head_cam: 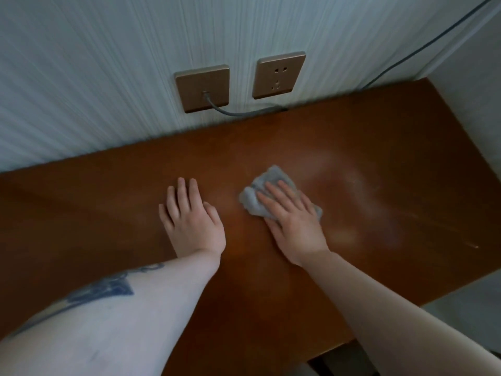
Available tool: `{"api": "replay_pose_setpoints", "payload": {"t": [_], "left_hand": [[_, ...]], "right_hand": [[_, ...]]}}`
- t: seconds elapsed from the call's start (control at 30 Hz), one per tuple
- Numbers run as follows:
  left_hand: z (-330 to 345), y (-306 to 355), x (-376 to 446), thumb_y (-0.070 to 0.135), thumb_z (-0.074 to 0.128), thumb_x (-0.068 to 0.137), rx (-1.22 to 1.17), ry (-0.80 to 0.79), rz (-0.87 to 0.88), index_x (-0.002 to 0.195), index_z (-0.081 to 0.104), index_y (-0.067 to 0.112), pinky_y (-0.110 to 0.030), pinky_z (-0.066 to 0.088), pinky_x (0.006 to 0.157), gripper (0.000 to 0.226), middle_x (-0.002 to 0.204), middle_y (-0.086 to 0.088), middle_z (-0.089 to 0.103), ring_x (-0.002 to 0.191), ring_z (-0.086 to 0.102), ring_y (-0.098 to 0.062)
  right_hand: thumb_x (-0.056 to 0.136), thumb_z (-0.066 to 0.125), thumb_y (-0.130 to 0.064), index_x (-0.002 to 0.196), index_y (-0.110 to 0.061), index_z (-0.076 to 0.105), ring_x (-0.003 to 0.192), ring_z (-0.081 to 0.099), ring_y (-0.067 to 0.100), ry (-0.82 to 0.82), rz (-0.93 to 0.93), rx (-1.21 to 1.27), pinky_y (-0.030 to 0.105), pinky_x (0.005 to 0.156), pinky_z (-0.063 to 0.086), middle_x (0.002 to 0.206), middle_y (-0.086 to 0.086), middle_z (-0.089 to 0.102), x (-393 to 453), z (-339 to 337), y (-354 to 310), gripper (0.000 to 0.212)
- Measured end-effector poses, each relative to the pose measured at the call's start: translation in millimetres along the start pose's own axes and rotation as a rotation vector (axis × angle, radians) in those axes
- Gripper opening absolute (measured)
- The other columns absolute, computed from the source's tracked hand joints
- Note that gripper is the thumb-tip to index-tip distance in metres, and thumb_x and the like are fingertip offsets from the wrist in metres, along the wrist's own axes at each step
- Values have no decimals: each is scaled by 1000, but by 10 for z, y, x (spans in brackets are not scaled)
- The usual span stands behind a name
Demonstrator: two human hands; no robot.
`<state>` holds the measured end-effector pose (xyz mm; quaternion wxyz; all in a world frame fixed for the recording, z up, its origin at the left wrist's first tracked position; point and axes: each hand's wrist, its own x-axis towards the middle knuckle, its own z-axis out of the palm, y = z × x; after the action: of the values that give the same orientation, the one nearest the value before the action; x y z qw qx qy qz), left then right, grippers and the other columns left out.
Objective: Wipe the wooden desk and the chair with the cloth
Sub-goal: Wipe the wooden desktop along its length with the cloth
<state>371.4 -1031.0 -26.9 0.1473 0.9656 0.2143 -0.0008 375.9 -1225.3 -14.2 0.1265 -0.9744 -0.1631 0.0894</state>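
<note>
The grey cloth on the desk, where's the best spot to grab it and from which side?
Pinch the bunched far-left corner of the cloth, coming from above on the wall side. It sticks out past the right hand, which lies flat over the rest, pressing it to the desk.

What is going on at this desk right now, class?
A person is wiping the wooden desk. The right hand presses a crumpled grey cloth flat against the desktop, while the left hand rests open on the wood beside it. Faint smears show to the right of the cloth. No chair is clearly in view.
</note>
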Motion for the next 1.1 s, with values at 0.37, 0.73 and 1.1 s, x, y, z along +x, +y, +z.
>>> {"api": "replay_pose_setpoints", "payload": {"t": [0.37, 0.73, 1.1], "left_hand": [[12, -23, 8, 27, 24, 92, -56, 58, -4, 144, 42, 19, -48, 15, 118, 56, 154, -1, 35, 144, 23, -22], [23, -26, 6, 27, 24, 92, 3, 43, -10, 142, 43, 14, -47, 15, 117, 55, 153, -3, 36, 143, 24, -23], [32, -28, -11, 28, 24, 93, 10, 28, -3, 145, 39, 17, -48, 13, 118, 56, 156, -2, 32, 145, 20, -22]], "right_hand": [[98, 43, -28, 149, -33, 34, 149, 13, 16, -144, -378, -20, 45, 118, 14, 159, -8, 26, 804, -11, -198, 52], [99, 38, -31, 150, -33, 32, 149, 8, 16, -162, -404, -3, 41, 117, 6, 160, -8, 22, 1166, -44, -526, 51], [96, 39, -28, 149, -28, 36, 150, 10, 20, -7, -186, 96, 47, 121, 6, 159, -2, 27, 1128, 112, -838, 53]]}}
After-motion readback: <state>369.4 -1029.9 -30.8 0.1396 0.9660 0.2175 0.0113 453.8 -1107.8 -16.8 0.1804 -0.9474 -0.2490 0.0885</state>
